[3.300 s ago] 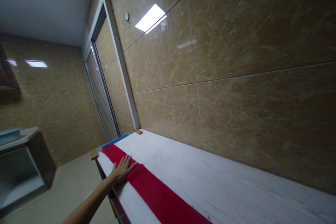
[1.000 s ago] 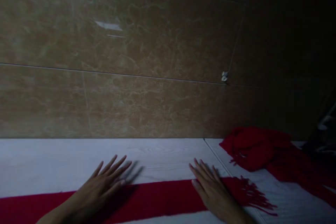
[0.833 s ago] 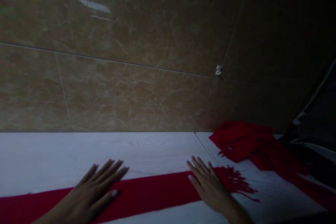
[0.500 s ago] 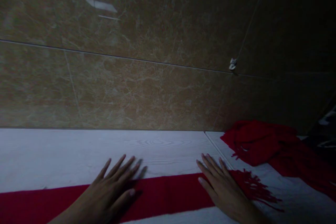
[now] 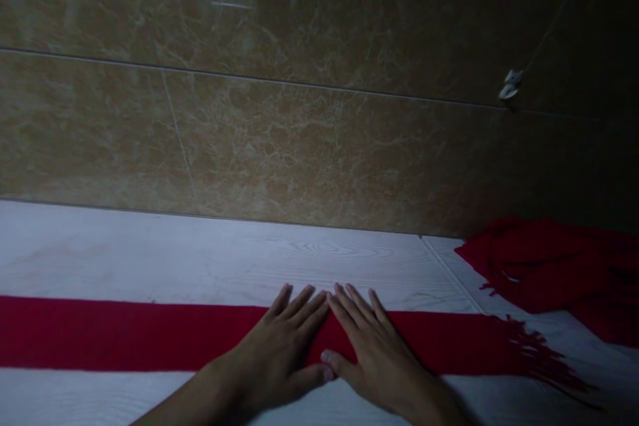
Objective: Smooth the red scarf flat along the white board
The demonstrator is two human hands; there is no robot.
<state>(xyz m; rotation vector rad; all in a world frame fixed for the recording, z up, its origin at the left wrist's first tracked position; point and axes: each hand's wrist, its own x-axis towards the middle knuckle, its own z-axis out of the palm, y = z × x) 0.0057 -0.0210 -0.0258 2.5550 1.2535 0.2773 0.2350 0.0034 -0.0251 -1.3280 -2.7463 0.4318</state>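
Observation:
A long red scarf [image 5: 140, 337] lies flat across the pale surface, its fringed end at the right. My left hand [image 5: 279, 349] rests palm down on the scarf, fingers stretched out and slightly apart. Beside it, my right hand [image 5: 372, 353] also lies flat on the cloth with its fingers spread. The fingertips of both hands reach past the scarf's far edge, and the hands come together at the index fingers and thumbs. The scarf's left end runs out of view.
A second heap of red fringed cloth [image 5: 549, 273] lies crumpled at the right, against the brown marbled tile wall [image 5: 299, 133]. The white wood-grain surface [image 5: 210, 253] has a seam near the heap. A small whitish fitting [image 5: 510, 84] sits on the wall.
My hands have moved toward each other along the scarf until they almost meet. The view has shifted left, so the crumpled cloth sits farther right.

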